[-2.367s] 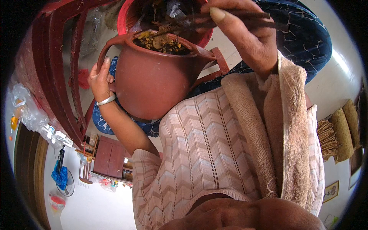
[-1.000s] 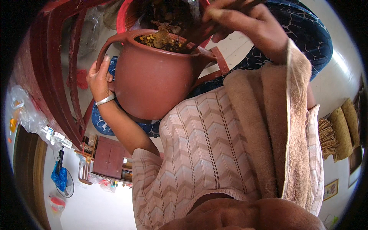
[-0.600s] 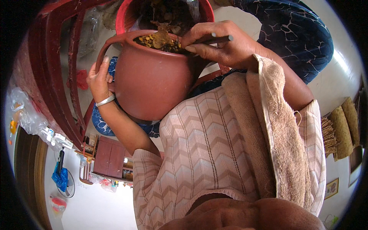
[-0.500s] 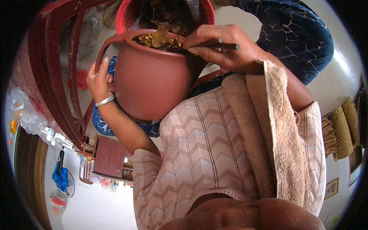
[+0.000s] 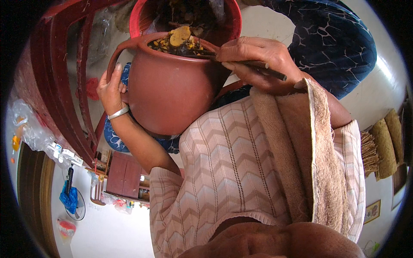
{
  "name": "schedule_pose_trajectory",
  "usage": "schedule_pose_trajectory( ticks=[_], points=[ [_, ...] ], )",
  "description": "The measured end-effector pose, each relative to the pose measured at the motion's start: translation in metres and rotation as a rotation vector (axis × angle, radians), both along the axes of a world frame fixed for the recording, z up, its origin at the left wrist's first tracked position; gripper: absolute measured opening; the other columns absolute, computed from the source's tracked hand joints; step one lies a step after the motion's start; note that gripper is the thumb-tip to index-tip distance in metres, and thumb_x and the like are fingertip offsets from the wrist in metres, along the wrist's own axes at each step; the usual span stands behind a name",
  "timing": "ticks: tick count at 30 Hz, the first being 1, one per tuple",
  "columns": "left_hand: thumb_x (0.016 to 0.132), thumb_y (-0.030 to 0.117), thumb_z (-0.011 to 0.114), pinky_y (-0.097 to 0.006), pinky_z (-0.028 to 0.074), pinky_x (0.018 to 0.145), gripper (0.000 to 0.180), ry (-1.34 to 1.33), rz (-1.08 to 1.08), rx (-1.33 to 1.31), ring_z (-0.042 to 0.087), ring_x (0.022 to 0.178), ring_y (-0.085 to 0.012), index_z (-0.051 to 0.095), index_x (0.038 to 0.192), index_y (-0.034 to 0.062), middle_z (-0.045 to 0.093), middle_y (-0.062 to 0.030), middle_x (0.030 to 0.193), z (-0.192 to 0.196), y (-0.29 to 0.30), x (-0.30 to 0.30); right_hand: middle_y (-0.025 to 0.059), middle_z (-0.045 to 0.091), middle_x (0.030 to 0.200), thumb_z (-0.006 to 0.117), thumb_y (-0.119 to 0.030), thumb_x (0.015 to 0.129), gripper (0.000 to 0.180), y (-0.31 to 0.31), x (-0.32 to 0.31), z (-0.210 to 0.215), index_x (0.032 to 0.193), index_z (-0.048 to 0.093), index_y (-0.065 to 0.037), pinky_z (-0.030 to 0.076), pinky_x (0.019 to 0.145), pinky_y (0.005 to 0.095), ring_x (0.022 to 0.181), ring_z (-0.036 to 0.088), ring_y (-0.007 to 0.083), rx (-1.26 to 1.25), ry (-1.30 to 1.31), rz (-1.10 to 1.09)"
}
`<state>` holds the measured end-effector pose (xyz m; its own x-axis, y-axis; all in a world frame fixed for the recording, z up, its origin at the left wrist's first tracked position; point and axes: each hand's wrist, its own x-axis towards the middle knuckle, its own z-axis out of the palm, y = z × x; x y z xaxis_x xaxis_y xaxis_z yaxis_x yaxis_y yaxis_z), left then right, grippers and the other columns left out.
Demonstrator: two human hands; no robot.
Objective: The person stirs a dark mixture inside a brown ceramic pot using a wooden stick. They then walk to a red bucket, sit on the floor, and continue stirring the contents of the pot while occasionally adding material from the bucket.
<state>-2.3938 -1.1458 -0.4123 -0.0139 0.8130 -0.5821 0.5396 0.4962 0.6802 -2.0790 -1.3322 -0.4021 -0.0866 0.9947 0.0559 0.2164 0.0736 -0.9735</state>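
A reddish-brown clay pot (image 5: 172,94) leans away from me over my lap, its mouth toward a red bucket (image 5: 237,21). My left hand (image 5: 111,92) is closed round the pot's curved side handle (image 5: 116,56), with a silver bangle on the wrist. In my right hand (image 5: 262,60), dark chopsticks (image 5: 277,75) reach across the rim into the pot's mouth. Wet dark pieces and small yellow bits (image 5: 161,44) fill the mouth, and a flat yellowish slice (image 5: 180,36) sticks up there. The chopsticks' far tips are hard to make out among them.
The bucket holds dark plant-like scraps and some clear plastic. A dark red wooden frame (image 5: 56,77) stands at the left. A brown towel (image 5: 322,163) hangs over my front near the right arm. My legs in blue patterned trousers (image 5: 331,47) flank the pot and bucket.
My right hand has shifted slightly right and down, and the chopsticks slant more. The slice in the pot's mouth has turned and risen, showing a brighter face. My left hand holds still.
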Motion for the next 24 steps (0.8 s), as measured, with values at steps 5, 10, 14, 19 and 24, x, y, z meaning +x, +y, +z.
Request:
schedule_pose_trajectory(
  ticks=[5, 10, 14, 19, 24],
  points=[
    [0.083, 0.020, 0.077, -0.020, 0.029, 0.043, 0.031, 0.020, -0.001, 0.011, 0.035, 0.047, -0.0029, 0.065, 0.103, 0.0002, 0.048, 0.0044, 0.062, 0.001, -0.001, 0.004, 0.0158, 0.067, 0.093, 0.067, -0.003, 0.084, 0.016, -0.004, -0.001, -0.006, 0.100, 0.066, 0.000, 0.054, 0.075, 0.0361, 0.086, 0.068, 0.0319, 0.048, 0.043, -0.104],
    [0.082, 0.019, 0.077, -0.020, 0.029, 0.043, 0.030, 0.024, -0.003, 0.014, 0.034, 0.046, -0.0028, 0.065, 0.102, 0.0002, 0.046, 0.0053, 0.060, 0.001, -0.002, 0.004, 0.0140, 0.068, 0.093, 0.067, -0.005, 0.086, 0.017, -0.002, 0.003, 0.006, 0.101, 0.066, 0.000, 0.054, 0.075, 0.0336, 0.085, 0.068, 0.0279, -0.023, 0.061, -0.157],
    [0.082, 0.019, 0.077, -0.020, 0.029, 0.042, 0.029, 0.026, -0.004, 0.010, 0.035, 0.045, -0.0027, 0.065, 0.102, 0.0003, 0.046, 0.0056, 0.059, 0.002, 0.000, 0.006, 0.0133, 0.068, 0.096, 0.063, -0.008, 0.092, 0.016, 0.006, 0.014, 0.018, 0.105, 0.066, 0.000, 0.055, 0.073, 0.0296, 0.087, 0.068, 0.0211, -0.179, 0.228, -0.218],
    [0.084, 0.018, 0.076, -0.020, 0.029, 0.043, 0.028, 0.016, -0.009, 0.008, 0.035, 0.046, -0.0028, 0.066, 0.103, 0.0000, 0.046, 0.0059, 0.060, 0.001, 0.000, 0.009, 0.0056, 0.068, 0.084, 0.067, -0.023, 0.091, 0.025, 0.034, -0.007, 0.013, 0.103, 0.067, -0.001, 0.051, 0.073, 0.0285, 0.081, 0.062, 0.0123, -0.529, 0.541, -0.201],
    [0.085, 0.019, 0.074, -0.020, 0.030, 0.043, 0.029, 0.018, -0.063, 0.000, 0.036, 0.047, -0.0029, 0.066, 0.104, -0.0002, 0.046, 0.0057, 0.061, -0.001, 0.000, 0.005, 0.0081, 0.072, 0.094, 0.066, -0.031, 0.090, 0.027, 0.042, -0.058, -0.064, 0.102, 0.071, -0.007, 0.050, 0.076, 0.0280, 0.083, 0.064, 0.0130, -0.373, 0.375, -0.122]
  ],
)
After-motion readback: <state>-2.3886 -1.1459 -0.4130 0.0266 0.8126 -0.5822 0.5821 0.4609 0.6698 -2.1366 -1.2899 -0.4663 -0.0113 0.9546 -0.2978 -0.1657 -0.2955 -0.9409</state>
